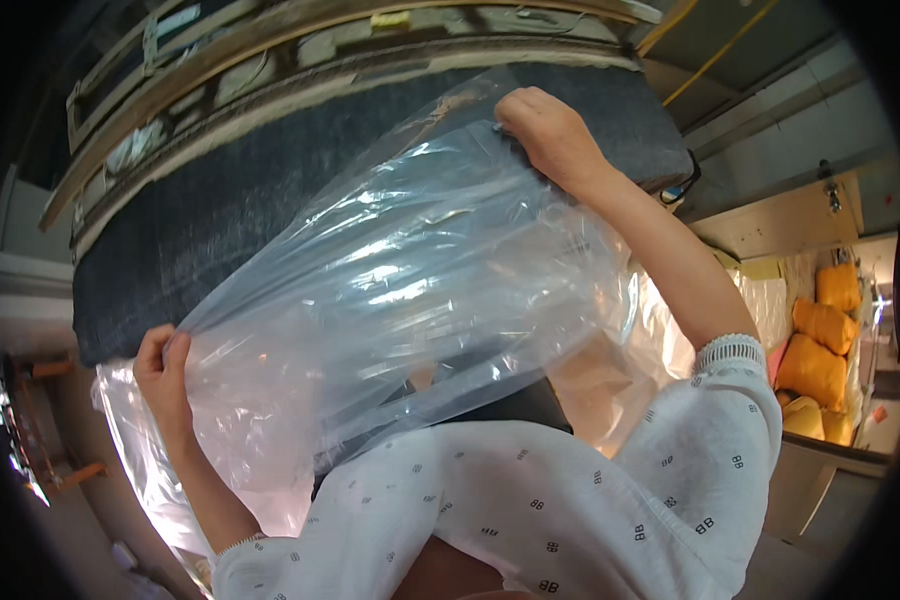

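A large clear plastic sheet or bag (390, 270) is stretched between my two hands, creased and shiny, and hangs down in front of my body. My left hand (165, 370) pinches its left edge, thumb against fingers, at the near left side of the dark table. Farther away on the right, my right hand (550, 130) has its fingers curled closed around the sheet's far corner. Under the far part of the plastic lies the dark grey table surface (220, 240). Whether the plastic is one layer or several I cannot tell.
A wooden rail frame (240, 40) runs along the table's far side. Orange bundles (815, 350) are stacked at the right beside a wooden board (780, 220). More clear plastic (150, 490) hangs down at the lower left. A brown wooden stand (45, 420) is at the far left.
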Tool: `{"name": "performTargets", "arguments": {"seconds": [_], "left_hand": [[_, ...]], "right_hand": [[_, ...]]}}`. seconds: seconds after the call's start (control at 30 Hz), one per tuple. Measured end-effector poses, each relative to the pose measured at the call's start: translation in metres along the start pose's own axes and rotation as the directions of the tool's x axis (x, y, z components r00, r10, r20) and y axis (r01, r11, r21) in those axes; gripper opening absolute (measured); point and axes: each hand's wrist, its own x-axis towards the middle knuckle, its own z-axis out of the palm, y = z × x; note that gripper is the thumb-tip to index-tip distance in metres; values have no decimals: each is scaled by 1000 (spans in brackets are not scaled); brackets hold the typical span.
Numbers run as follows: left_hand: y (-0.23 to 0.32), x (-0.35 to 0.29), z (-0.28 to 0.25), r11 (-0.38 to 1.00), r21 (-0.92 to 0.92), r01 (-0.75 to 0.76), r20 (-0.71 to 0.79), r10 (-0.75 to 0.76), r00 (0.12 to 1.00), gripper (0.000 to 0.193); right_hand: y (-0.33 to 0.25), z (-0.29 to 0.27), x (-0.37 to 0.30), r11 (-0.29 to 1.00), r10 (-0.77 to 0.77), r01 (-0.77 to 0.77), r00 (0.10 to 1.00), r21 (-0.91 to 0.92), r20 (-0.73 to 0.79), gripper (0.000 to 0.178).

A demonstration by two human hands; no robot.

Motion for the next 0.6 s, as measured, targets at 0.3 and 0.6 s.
{"name": "performTargets", "arguments": {"seconds": [0.3, 0.6], "left_hand": [[1, -61, -6, 942, 164, -292, -67, 306, 950, 9], [-40, -119, -18, 793, 410, -450, -48, 511, 858, 15]], "right_hand": [[7, 22, 32, 656, 699, -749, 650, 94, 297, 25], [-24, 21, 27, 700, 685, -707, 705, 106, 184, 31]]}}
